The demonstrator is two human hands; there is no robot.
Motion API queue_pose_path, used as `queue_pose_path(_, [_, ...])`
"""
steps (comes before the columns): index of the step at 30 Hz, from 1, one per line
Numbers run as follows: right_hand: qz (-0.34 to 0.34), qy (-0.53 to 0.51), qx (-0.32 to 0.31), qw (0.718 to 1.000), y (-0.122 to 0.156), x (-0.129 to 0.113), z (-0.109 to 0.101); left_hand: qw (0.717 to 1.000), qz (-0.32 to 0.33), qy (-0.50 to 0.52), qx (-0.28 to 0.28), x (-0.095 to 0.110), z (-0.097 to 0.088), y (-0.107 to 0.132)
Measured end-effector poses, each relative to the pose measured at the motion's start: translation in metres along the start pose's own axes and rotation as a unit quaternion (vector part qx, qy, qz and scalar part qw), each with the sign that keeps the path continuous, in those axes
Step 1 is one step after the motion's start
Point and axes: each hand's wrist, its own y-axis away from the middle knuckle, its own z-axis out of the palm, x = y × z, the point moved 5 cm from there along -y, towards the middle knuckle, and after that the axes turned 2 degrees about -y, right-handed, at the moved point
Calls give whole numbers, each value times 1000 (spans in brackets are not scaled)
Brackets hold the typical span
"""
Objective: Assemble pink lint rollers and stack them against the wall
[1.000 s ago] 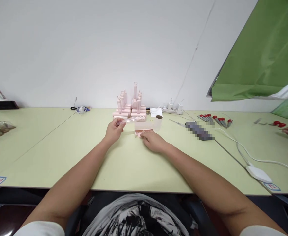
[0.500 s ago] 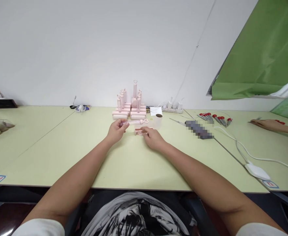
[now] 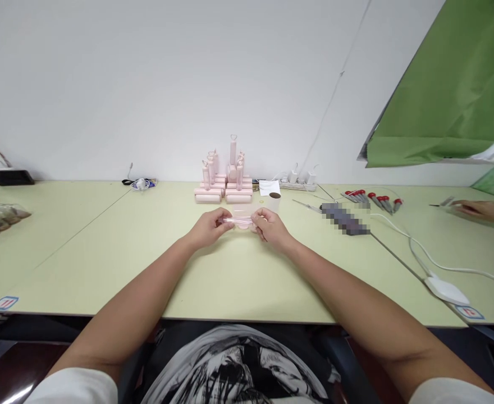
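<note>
My left hand (image 3: 210,227) is closed around one end of a clear pink lint-roller handle (image 3: 242,220), held level just above the table. The fingers of my right hand (image 3: 271,226) pinch at its other end, and they hide the heart-shaped loop. A pale pink piece shows behind and below the handle between my hands; its outline is unclear. Beyond my hands, several pink lint rollers (image 3: 239,192) rest in two rows, their handles upright. A white sticky-paper roll (image 3: 274,203) with a brown core stands just behind my right hand.
A blurred-out dark tool (image 3: 343,219) lies to the right, with red-capped grey tools (image 3: 385,201) behind it. A white cable leads to a white adapter (image 3: 447,290). Another person's hand (image 3: 480,210) is at the far right. Bagged items (image 3: 3,219) lie at the far left.
The handle has come down and nearer, between both hands. My right hand has shifted from the pink piece on the table to the handle's loop end.
</note>
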Motion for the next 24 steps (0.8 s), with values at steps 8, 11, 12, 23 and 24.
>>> queue_pose_path(8, [30,-36,-24,999,13,1,27,953,92,-284,-57,45,30,10])
queue_pose_path(11, [-22,-21,-14,999,15,-6,28,956,67,-275,-77,48,40,14])
queue_pose_path(12, [-42,-10,-15,999,16,-9,28,958,59,-269,-81,48,42,14])
queue_pose_path(23, [-239,149,-100,954,31,-38,24,988,74,-106,-78,47,42,16])
queue_pose_path(24, [-259,170,-104,945,33,-40,25,990,77,-79,-88,46,42,16])
